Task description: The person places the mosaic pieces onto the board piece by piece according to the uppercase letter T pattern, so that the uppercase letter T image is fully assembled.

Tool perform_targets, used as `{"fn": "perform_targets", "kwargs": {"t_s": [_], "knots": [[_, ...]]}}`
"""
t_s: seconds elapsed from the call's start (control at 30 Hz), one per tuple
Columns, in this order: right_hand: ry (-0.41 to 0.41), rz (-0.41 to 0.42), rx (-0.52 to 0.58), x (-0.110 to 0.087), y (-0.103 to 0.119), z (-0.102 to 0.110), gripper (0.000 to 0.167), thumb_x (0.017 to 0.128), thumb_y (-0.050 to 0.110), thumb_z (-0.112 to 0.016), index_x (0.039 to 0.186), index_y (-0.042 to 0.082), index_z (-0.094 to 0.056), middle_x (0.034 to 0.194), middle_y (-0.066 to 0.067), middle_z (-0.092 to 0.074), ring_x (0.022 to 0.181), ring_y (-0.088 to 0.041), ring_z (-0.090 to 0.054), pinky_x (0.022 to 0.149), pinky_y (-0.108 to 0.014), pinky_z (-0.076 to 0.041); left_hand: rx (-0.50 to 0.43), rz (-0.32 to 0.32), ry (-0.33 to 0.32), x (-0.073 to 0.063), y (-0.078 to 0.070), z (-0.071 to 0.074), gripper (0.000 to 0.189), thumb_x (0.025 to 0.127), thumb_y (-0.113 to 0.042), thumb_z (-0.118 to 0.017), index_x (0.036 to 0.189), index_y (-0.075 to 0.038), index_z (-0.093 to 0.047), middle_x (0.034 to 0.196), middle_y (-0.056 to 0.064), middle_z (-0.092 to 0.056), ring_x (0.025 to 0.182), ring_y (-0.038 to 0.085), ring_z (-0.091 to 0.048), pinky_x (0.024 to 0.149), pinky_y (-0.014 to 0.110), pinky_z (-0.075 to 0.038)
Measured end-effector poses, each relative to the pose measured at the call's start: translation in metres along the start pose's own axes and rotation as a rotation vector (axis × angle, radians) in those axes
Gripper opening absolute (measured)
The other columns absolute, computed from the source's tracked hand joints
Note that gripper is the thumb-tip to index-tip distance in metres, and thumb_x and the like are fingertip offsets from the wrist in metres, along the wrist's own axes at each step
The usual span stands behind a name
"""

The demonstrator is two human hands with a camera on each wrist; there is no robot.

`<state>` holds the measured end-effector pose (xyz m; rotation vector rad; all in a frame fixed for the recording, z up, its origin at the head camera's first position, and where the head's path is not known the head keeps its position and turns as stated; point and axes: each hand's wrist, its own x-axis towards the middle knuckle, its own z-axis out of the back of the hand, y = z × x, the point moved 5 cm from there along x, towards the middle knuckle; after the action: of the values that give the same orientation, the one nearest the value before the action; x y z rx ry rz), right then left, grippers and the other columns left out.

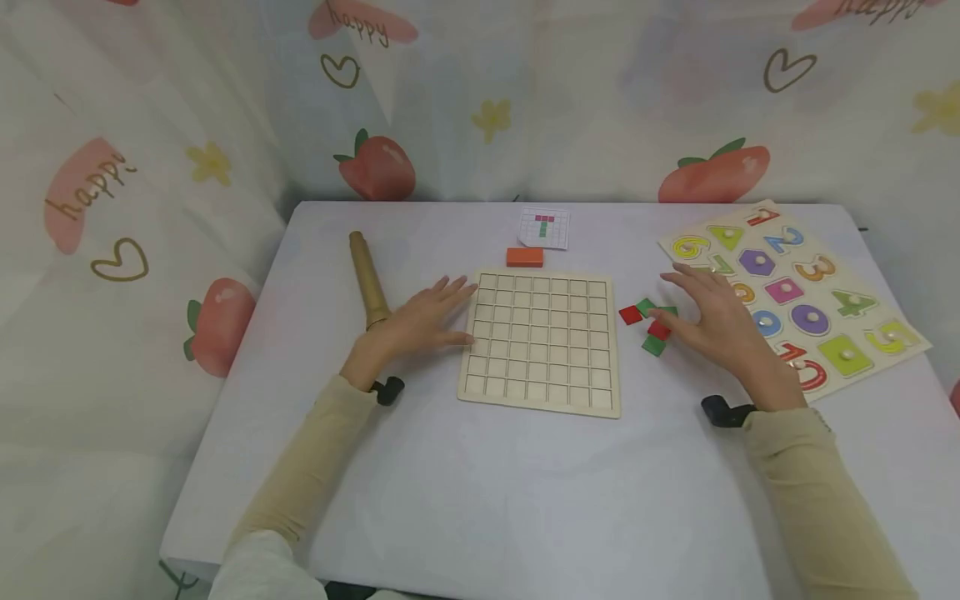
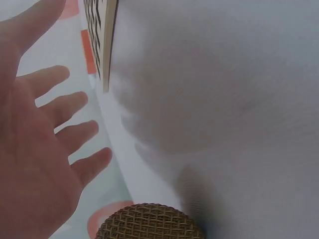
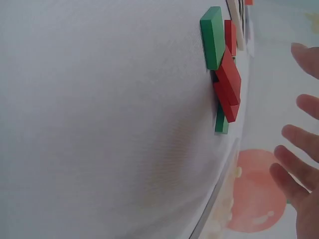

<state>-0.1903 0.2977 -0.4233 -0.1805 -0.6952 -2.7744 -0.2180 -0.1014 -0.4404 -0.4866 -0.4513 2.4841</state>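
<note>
A square wooden grid board [image 1: 540, 342] lies on the white table. My left hand [image 1: 420, 321] is beside its left edge, fingers spread and straight, with nothing in the palm; the left wrist view shows this hand [image 2: 35, 149] holding nothing. Over to the right, my right hand [image 1: 716, 325] hovers by a small group of red tiles [image 1: 631, 315] and green tiles [image 1: 654, 345]. In the right wrist view its fingers [image 3: 299, 167] are apart from the tiles, some of which overlap, like the red tile [image 3: 229, 77] leaning on others.
Behind the board lie an orange block [image 1: 525, 257] and a grid card [image 1: 543, 228] with a pink and green T pattern. A number and shape puzzle board [image 1: 816, 292] is at the right. A tapered tan woven object [image 1: 365, 271] stands left, behind the left hand.
</note>
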Motion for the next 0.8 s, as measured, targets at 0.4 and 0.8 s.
{"fn": "perform_targets", "kwargs": {"t_s": [0.4, 0.8], "knots": [[0.091, -0.102, 0.082, -0.004, -0.017, -0.010, 0.044, 0.091, 0.018, -0.079, 0.131, 0.003, -0.067, 0.120, -0.021, -0.066, 0.104, -0.037, -0.059, 0.086, -0.052, -0.053, -0.077, 0.027, 0.124, 0.000, 0.003, -0.017, 0.110, 0.083, -0.052, -0.081, 0.167, -0.024, -0.016, 0.175, 0.002, -0.005, 0.162, 0.027, -0.001, 0.131, 0.046, -0.010], [0.158, -0.089, 0.072, -0.010, -0.025, -0.015, 0.035, 0.091, 0.018, -0.079, 0.122, 0.004, -0.073, 0.108, -0.014, -0.069, 0.091, -0.027, -0.061, 0.072, -0.025, -0.047, -0.050, 0.035, 0.165, -0.001, 0.004, -0.024, 0.116, 0.080, -0.048, -0.084, 0.167, -0.024, -0.012, 0.175, 0.000, 0.002, 0.161, 0.027, 0.007, 0.132, 0.048, -0.004]]}}
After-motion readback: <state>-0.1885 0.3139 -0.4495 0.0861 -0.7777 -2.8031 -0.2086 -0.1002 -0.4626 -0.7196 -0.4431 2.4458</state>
